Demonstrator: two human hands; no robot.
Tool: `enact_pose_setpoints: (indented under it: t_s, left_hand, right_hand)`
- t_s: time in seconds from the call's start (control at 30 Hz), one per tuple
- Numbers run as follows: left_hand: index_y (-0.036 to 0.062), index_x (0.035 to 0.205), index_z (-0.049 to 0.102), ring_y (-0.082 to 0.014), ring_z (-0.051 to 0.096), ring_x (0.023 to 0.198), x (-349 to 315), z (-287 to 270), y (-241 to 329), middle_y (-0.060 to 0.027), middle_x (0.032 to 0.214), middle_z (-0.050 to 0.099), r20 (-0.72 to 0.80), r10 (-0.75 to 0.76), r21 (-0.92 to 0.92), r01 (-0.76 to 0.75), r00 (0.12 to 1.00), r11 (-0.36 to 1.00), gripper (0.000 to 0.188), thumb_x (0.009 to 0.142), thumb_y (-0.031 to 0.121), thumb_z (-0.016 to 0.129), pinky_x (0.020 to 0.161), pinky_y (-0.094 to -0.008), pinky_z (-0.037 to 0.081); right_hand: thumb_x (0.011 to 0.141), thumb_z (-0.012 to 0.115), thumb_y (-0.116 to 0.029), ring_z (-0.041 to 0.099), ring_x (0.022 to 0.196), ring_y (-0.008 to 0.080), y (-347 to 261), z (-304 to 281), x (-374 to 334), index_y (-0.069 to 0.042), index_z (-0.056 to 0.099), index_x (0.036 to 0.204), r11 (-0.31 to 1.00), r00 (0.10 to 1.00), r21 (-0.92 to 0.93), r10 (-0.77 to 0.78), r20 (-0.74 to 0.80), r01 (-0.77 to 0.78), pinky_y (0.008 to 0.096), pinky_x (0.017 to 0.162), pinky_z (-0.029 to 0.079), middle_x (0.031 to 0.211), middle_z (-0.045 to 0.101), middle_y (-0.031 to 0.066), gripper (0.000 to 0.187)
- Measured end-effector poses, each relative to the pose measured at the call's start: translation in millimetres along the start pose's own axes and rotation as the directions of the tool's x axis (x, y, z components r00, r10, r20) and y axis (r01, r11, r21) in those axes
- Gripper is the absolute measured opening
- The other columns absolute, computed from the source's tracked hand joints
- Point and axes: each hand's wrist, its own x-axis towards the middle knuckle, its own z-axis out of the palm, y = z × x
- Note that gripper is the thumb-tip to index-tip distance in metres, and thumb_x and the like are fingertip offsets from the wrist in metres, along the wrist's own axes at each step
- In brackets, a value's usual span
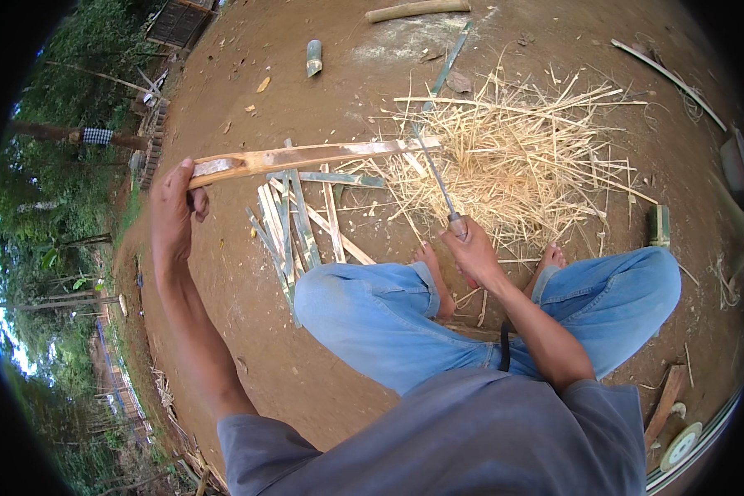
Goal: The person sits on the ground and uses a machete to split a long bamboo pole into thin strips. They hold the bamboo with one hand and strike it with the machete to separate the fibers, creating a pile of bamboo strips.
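Observation:
My left hand, arm stretched out to the left, grips one end of a long split bamboo strip. The strip runs level across to the right, its pale inner side showing. In my right hand is the wooden handle of a knife, held in front of my feet. Its thin blade points up and away and meets or crosses the strip near the strip's far right end; whether it cuts in I cannot tell. Below the strip's middle lies a loose stack of split bamboo slats, green and pale.
A wide heap of pale shavings covers the dirt ahead of my feet. Farther off lie a short green bamboo piece and a bamboo pole. A bamboo stub stands by my right knee. A wood plank lies at lower right.

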Motion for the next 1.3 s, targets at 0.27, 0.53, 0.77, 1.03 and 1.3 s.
enact_pose_setpoints:
  t_s: [0.27, 0.53, 0.77, 1.03, 1.3]
  left_hand:
    - [0.0045, 0.090, 0.058, -0.0052, 0.044, 0.049, -37, 38, -19, 0.0014, 0.059, 0.047, -0.066, -0.093, 0.250, 0.107, 0.993, 0.962, 0.036, 0.104, 0.034, 0.041, 0.044, -0.0209, 0.035]
    - [0.0068, 0.091, 0.049, -0.0026, 0.038, 0.052, -52, 74, -35, 0.0034, 0.063, 0.041, -0.282, 0.039, 0.170, 0.010, 0.959, 0.985, 0.030, 0.105, 0.031, 0.039, 0.044, -0.0188, 0.031]
    - [0.0073, 0.094, 0.050, -0.0005, 0.035, 0.052, -40, 73, -39, 0.0043, 0.064, 0.040, -0.345, -0.021, 0.090, 0.056, 0.939, 0.994, 0.026, 0.105, 0.030, 0.042, 0.043, -0.0168, 0.027]
    - [0.0057, 0.093, 0.052, 0.0007, 0.032, 0.048, -32, 80, -32, 0.0038, 0.065, 0.044, -0.386, 0.001, 0.144, 0.059, 0.922, 0.988, 0.030, 0.105, 0.030, 0.040, 0.041, -0.0161, 0.024]
    - [0.0054, 0.093, 0.054, 0.0010, 0.031, 0.044, -24, 95, -17, 0.0048, 0.058, 0.043, -0.368, 0.099, 0.198, -0.026, 0.925, 0.980, 0.033, 0.105, 0.033, 0.040, 0.038, -0.0154, 0.023]
  right_hand:
    - [0.082, 0.061, -0.021, 0.061, 0.060, 0.0301, -47, 33, -12, -0.001, 0.056, 0.105, 0.890, 0.957, -0.382, -0.166, 0.236, 0.249, 0.0429, 0.061, 0.049, 0.067, 0.062, 0.0169, 0.031]
    - [0.086, 0.056, -0.019, 0.061, 0.055, 0.0307, 12, 27, 51, 0.001, 0.060, 0.097, 0.879, 0.981, -0.443, -0.117, 0.156, 0.176, 0.0433, 0.058, 0.050, 0.069, 0.063, 0.0190, 0.022]
    - [0.085, 0.058, -0.014, 0.063, 0.061, 0.0299, -11, 23, 36, 0.002, 0.061, 0.100, 0.875, 0.956, -0.428, -0.118, 0.270, 0.228, 0.0413, 0.061, 0.052, 0.072, 0.065, 0.0187, 0.022]
    - [0.082, 0.062, -0.013, 0.066, 0.065, 0.0308, -27, 15, 42, 0.002, 0.061, 0.106, 0.859, 0.953, -0.481, -0.028, 0.302, 0.177, 0.0426, 0.065, 0.054, 0.074, 0.066, 0.0221, 0.028]
    - [0.083, 0.058, -0.012, 0.064, 0.062, 0.0241, 17, -25, 100, 0.002, 0.061, 0.109, 0.889, 0.974, -0.438, 0.199, 0.111, -0.131, 0.0390, 0.059, 0.053, 0.066, 0.063, 0.0169, 0.029]
